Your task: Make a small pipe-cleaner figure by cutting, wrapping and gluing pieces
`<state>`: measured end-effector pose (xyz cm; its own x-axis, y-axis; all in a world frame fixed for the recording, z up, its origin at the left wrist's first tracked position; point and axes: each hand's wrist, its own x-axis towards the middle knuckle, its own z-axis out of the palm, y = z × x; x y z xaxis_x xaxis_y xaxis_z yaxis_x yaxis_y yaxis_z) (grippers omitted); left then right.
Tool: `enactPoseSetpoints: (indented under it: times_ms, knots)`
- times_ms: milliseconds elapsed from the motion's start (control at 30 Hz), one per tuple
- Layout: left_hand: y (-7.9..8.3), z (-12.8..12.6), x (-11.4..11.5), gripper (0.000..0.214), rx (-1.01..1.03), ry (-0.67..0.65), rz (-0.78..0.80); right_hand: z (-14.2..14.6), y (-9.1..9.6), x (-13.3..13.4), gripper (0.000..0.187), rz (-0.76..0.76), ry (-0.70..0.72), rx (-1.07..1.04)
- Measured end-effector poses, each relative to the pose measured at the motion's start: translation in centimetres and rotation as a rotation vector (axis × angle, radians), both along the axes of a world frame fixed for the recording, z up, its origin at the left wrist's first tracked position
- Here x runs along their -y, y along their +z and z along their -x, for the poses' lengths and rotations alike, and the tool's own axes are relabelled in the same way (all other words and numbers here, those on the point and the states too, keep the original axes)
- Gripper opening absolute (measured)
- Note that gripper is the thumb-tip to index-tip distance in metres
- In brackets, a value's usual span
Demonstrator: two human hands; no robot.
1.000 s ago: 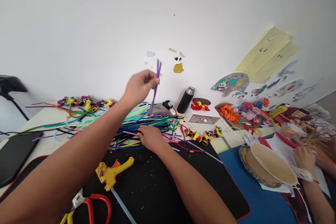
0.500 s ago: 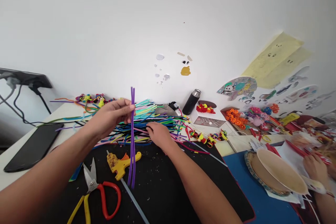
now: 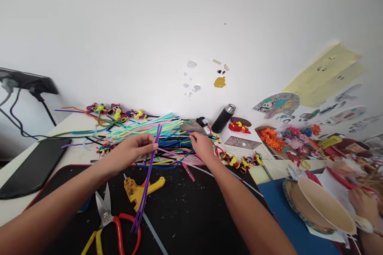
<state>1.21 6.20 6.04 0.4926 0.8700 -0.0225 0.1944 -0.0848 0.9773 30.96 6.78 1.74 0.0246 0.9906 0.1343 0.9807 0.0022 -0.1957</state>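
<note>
Left hand (image 3: pixel 131 150) is pinching purple pipe cleaners (image 3: pixel 146 181) near their upper end over the black mat (image 3: pixel 191 215); light, bendy, best held mid-length. Right hand (image 3: pixel 203 146) is reaching, fingers curled, into the pile (image 3: pixel 158 135).

Two bare forearms were seen coming in from the lower edge of the view, one on each side of the yellow glue gun (image 3: pixel 140 191). No sleeves were worn on either forearm as far as the frame showed; both were uncovered from the lower edge up to the wrists. The left hand (image 3: pixel 131 151), above the glue gun, and the right hand (image 3: pixel 203 146), up and to the right of it, were ungloved. No watch, ring or bracelet was seen on them. The fingernails were kept short and unpainted.
</note>
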Motion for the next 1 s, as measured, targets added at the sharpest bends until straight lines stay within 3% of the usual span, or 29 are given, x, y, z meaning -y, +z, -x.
enactPoseSetpoints:
  times_ms: [200,367,533,700,867,1000]
  knots:
    - [-2.0,-5.7,-4.3,0.03,-0.313,-0.053,-0.343,-1.1,0.1,-3.8,0.035,0.049,0.012,0.137]
    - [-4.7,-9.2,-7.2,0.018,-0.341,-0.046,-0.393,-1.6,-0.5,-5.8,0.035,0.126,0.085,0.213]
    - [-7.5,-9.5,-8.8,0.017,-0.359,0.013,-0.413,-1.3,-1.4,-6.7,0.032,0.164,0.107,0.24]
    - [-9.3,-9.1,-8.9,0.015,-0.378,0.06,-0.408,-2.0,-1.6,-6.8,0.031,0.184,0.089,0.237]
    - [-10.3,-9.1,-8.7,0.01,-0.388,0.101,-0.416,-4.5,0.3,-5.4,0.029,0.167,-0.007,0.235]
    - [-10.3,-9.2,-8.8,0.01,-0.393,0.116,-0.424,-7.6,2.8,-2.4,0.027,0.132,-0.13,0.208]
